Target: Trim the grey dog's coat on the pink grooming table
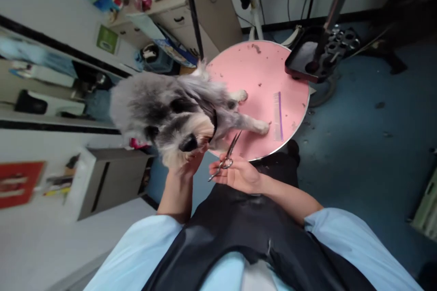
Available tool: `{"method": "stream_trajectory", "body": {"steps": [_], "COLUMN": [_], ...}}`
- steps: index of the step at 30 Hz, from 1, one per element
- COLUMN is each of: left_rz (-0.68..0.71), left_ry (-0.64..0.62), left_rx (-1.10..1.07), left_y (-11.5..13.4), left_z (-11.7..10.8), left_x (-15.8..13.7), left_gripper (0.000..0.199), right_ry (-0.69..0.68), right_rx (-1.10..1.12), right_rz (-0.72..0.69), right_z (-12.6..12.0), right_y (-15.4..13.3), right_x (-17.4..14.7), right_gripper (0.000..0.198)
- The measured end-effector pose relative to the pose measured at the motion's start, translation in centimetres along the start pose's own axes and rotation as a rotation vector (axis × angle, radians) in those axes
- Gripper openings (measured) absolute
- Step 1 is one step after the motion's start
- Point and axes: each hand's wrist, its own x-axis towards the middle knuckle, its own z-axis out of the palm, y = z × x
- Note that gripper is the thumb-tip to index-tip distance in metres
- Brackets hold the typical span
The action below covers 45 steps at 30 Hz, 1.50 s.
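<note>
Steadying the dog [150, 95] by the muzzle seems the step in hand, amid a trim: the left hand [191, 164] cups under its chin, though I cannot tell how tightly, while the right hand [243, 175] holds scissors [233, 143] loosely across its fingers. The dog's front paws rest on the pink table [235, 66], near a comb [280, 118]. Any cut calls for a firmer scissor grip and a still head.

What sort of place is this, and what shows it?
Probably a pet-grooming room: a dog has its front paws on a round pink table dotted with hair tufts, a comb lies there, and the right hand holds scissors.
</note>
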Motion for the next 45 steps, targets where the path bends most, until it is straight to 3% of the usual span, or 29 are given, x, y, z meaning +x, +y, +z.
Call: {"method": "stream_trajectory", "body": {"steps": [5, 9, 13, 19, 25, 30, 40, 45], "left_rz": [-0.065, -0.057, -0.104, -0.058, -0.073, -0.081, -0.071, -0.078], "left_ry": [-0.276, -0.364, -0.338, -0.392, -0.249, -0.312, -0.332, -0.397], "left_rx": [-0.018, -0.001, 0.0, 0.141, 0.28, 0.307, 0.292, 0.268], "left_y": [1.3, 1.6, 1.9, 2.4, 2.8, 3.1, 3.2, 3.4], "left_z": [-2.8, -4.6, -5.3, -4.7, -4.4, -4.4, -4.1, -4.6], "left_x": [0.8, 1.5, 1.7, 1.5, 0.7, 0.8, 1.1, 1.3], "left_gripper": [0.055, 0.051, 0.049, 0.05, 0.068, 0.069, 0.05, 0.061], "right_ry": [-0.055, -0.121, -0.153, -0.148, -0.092, -0.11, -0.081, -0.083], "right_rx": [0.369, 0.482, 0.511, 0.54, 0.581, 0.616, 0.668, 0.64], "right_rz": [-0.162, -0.228, -0.267, -0.285, -0.347, -0.338, -0.353, -0.374], "right_z": [3.6, 3.9, 3.4, 3.0, 3.8, 4.1, 3.9, 3.2], "right_y": [1.2, 0.9, 0.6, 0.1, -0.3, -0.7, -2.0, -1.5], "right_x": [2.5, 4.3, 5.8, 7.0, 6.5, 6.1, 6.8, 7.0], "right_gripper": [0.011, 0.009, 0.014, 0.013, 0.017, 0.016, 0.017, 0.02]}}
